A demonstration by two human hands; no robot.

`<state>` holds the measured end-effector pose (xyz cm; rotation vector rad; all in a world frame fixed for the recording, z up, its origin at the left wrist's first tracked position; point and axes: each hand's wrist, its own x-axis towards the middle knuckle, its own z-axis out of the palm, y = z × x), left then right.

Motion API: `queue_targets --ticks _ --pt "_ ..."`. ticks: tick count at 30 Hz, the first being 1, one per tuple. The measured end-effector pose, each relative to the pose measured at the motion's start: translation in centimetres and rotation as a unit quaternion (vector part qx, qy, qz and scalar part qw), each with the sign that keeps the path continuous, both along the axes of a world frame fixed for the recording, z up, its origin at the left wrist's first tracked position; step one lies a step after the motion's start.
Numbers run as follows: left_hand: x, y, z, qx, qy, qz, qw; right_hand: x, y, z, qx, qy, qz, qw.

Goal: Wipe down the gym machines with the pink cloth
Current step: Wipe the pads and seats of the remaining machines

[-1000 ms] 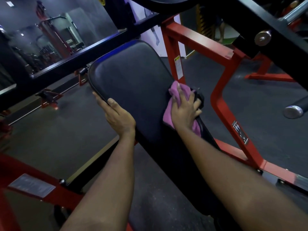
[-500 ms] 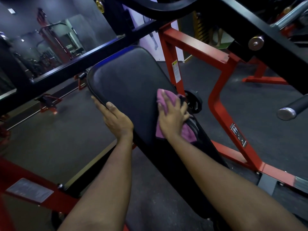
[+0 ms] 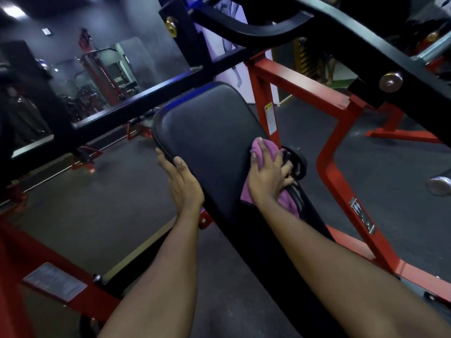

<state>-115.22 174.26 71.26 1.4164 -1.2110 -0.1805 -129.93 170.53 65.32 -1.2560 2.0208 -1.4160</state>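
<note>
**Entry: padded gym machine, cloth on its right edge**

- One black padded vinyl backrest (image 3: 207,132), oblong with rounded corners, tilted, running from the centre of view down toward 5 o'clock.
- One pink cloth (image 3: 267,148), soft fabric, bunched. It lies on the backrest's right edge, at 3 o'clock of the pad face, with a tail hanging out below the wrist toward 5 o'clock.
- Two bare hands.
  - The right hand (image 3: 267,176) presses on the pink cloth, forefinger laid along it and the other fingers curled over the pad edge, clamping the cloth there.
  - The left hand (image 3: 181,181) rests at 9 o'clock of the pad, fingers straight along the edge, thumb on the face, holding nothing.
- One red painted steel frame (image 3: 329,152), its bars from 12 to 4 o'clock.
- One black round knob (image 3: 298,163), just beside the right hand at its 3 o'clock.
- Three labels, none readable:
  - one yellow-topped white sticker (image 3: 270,118) on the red upright;
  - one black-and-silver plate (image 3: 362,215) on the slanted strut;
  - one grey placard (image 3: 55,281) at 8 o'clock.
- One wall mirror (image 3: 97,69) at 10 o'clock.
</note>
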Motion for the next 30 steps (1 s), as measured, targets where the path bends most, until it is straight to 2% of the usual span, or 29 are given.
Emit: queue_targets --ticks 2,4,8,12,15,18,20,22,24,26,30 --pt "2.3 -0.1 0.7 0.002 0.001 -0.045 0.999 1.6 -1.5 4.4 -0.057 0.023 0.035 0.997" --pt "4.3 -0.2 2.5 -0.003 0.039 -0.071 0.997 3.8 -2.7 9.5 -0.115 0.048 0.086 0.989" --pt "7.4 -0.2 6.5 0.002 0.08 -0.138 0.987 9.4 -2.0 14.5 -0.217 0.179 0.181 0.942" --pt "8.5 0.6 7.2 0.055 0.094 -0.181 0.978 9.1 2.1 8.3 -0.236 0.215 0.194 0.928" --pt "7.5 1.1 7.3 0.075 0.115 -0.185 0.973 6.8 4.9 3.8 -0.204 0.22 0.186 0.936" --pt "6.7 1.4 7.6 0.116 0.127 -0.173 0.97 6.9 3.8 6.4 -0.115 0.128 0.124 0.977" --pt "6.7 1.6 8.1 0.137 0.123 -0.171 0.968 7.8 1.9 10.9 -0.091 0.079 0.107 0.987" --pt "6.8 1.9 8.4 0.143 0.116 -0.178 0.967 9.0 0.7 14.0 -0.119 0.116 0.136 0.977" --pt "7.0 2.2 8.3 0.15 0.112 -0.18 0.966 9.6 1.0 13.9 -0.157 0.206 0.171 0.951" --pt "7.2 2.4 7.4 0.142 0.107 -0.178 0.968 9.3 2.2 11.3 -0.17 0.25 0.195 0.933" --pt "6.4 2.9 4.8 0.111 0.096 -0.176 0.973 6.7 5.6 4.1 -0.153 0.247 0.21 0.934"
